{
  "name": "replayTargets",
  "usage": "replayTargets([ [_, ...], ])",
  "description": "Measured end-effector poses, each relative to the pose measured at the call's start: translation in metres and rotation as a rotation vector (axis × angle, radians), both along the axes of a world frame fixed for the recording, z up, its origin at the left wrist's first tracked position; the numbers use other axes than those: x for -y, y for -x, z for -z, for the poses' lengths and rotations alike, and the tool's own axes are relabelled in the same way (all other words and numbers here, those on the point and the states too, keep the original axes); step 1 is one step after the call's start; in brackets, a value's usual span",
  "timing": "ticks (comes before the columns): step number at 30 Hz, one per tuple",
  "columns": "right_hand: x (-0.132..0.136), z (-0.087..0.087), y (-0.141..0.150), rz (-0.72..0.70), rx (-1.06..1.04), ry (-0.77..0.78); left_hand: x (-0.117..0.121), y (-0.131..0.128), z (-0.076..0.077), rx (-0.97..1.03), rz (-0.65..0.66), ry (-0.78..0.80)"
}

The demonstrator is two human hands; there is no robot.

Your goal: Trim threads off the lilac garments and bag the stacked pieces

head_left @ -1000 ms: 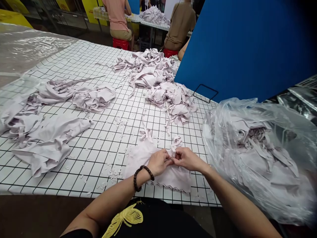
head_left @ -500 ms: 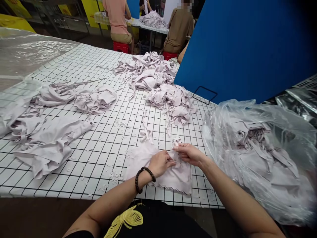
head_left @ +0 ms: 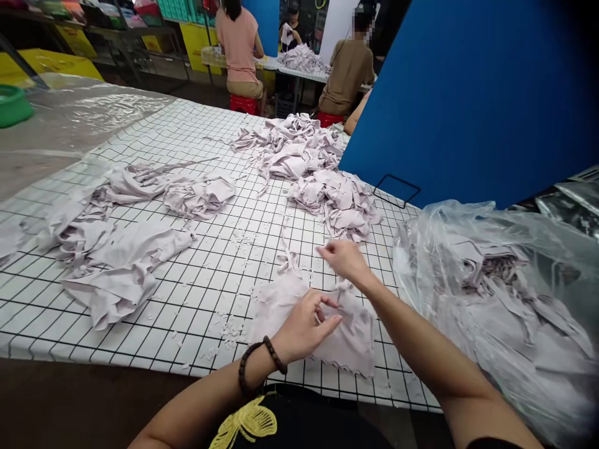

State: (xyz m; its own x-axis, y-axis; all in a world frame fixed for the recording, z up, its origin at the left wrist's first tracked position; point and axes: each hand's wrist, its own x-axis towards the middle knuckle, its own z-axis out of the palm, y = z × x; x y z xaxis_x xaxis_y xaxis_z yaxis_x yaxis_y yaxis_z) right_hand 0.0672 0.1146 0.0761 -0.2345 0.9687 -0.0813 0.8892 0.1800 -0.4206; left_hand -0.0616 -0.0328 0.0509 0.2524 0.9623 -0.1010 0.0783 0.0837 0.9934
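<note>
A pale lilac garment (head_left: 349, 346) with thin straps and a wavy hem lies flat in front of me on the grid-patterned tabletop (head_left: 219, 262). My left hand (head_left: 304, 324), with a beaded bracelet at its wrist, is over the garment's middle, thumb and fingers apart and nothing between them. Beyond the garment's top edge, my right hand (head_left: 347, 259) is raised with thumb and finger pinched. Something small and pale shows at those fingertips, too small to name. One strap (head_left: 286, 259) stretches away from the garment's upper left. Small white scraps (head_left: 229, 333) are scattered to its left.
Crumpled lilac garments lie in a left heap (head_left: 126, 249) and a far heap (head_left: 299, 149). A clear plastic bag (head_left: 421, 243) of garments is at the right, below a blue panel (head_left: 458, 106). A green basin (head_left: 14, 106) stands far left. Several people sit beyond.
My right hand has lifted off the garment and moved forward, still pinched. My left hand has let go of the fabric and its fingers have spread. The view has shifted slightly.
</note>
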Motion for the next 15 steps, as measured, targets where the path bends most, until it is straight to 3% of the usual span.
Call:
replayTargets([
  [2, -0.009, 0.010, 0.041, -0.109, -0.077, 0.168, 0.001, 0.014, 0.004, 0.202, 0.002, 0.227],
  [6, -0.037, 0.037, 0.093, 0.118, -0.207, 0.357, -0.004, 0.033, 0.027, 0.581, -0.072, 0.523],
  [9, -0.058, 0.047, 0.106, 0.162, -0.302, 0.502, -0.008, 0.038, 0.039, 0.764, -0.062, 0.613],
  [15, -0.076, 0.045, 0.110, 0.139, -0.550, 0.760, -0.010, 0.045, 0.043, 0.908, -0.029, 0.689],
])
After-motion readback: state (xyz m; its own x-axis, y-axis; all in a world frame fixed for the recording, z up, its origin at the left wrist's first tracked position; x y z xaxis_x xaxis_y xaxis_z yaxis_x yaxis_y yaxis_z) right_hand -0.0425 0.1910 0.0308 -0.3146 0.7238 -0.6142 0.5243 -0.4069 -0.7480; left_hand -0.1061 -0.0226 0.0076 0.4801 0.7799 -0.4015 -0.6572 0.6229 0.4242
